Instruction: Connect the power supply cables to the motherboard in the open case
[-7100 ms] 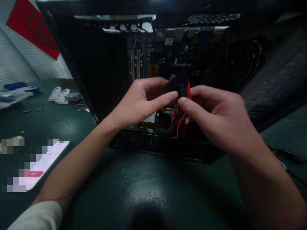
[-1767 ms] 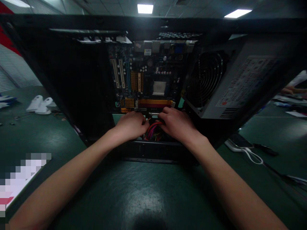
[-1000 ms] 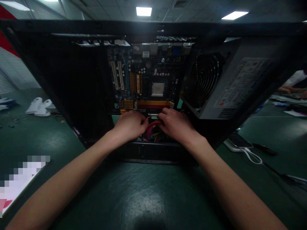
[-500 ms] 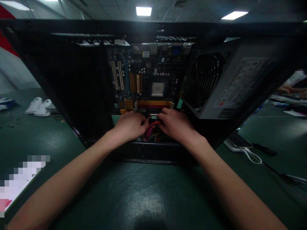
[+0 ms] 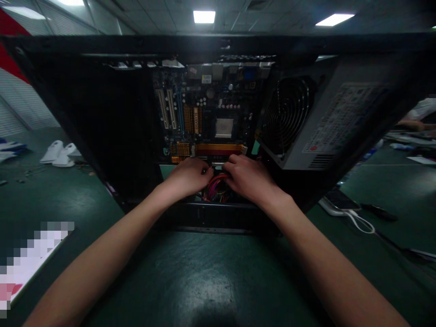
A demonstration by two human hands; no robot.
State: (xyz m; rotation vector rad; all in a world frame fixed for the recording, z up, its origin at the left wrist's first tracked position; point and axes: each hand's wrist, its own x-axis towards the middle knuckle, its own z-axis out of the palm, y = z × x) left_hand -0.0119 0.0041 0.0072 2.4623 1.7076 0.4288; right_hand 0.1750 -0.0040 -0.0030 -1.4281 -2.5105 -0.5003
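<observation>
Before me an open black computer case [image 5: 211, 212] stands on its edge, a motherboard [image 5: 211, 102] mounted inside. My left hand [image 5: 191, 175] reaches into the case by the lower edge of the board; its thumb and index finger pinch together, and what lies between them is too small to make out. Close beside it, my right hand [image 5: 248, 176] curls its fingers over a bundle of red, purple and yellow power cables [image 5: 218, 185]. The cable ends are hidden by the fingers. Just above both hands runs the row of orange and red memory slots [image 5: 220, 149].
A power supply [image 5: 306, 127] with a round fan grille fills the case's right side. On the green table [image 5: 204, 272] lie white slip-on objects [image 5: 59, 154] at left, and a phone [image 5: 340, 200] with a white cable at right. Another person's arm [image 5: 412, 123] shows at far right.
Both hands stay almost where they were, with slight finger movement at the cables. The cable bundle has shifted a little, and the view has tilted slightly.
</observation>
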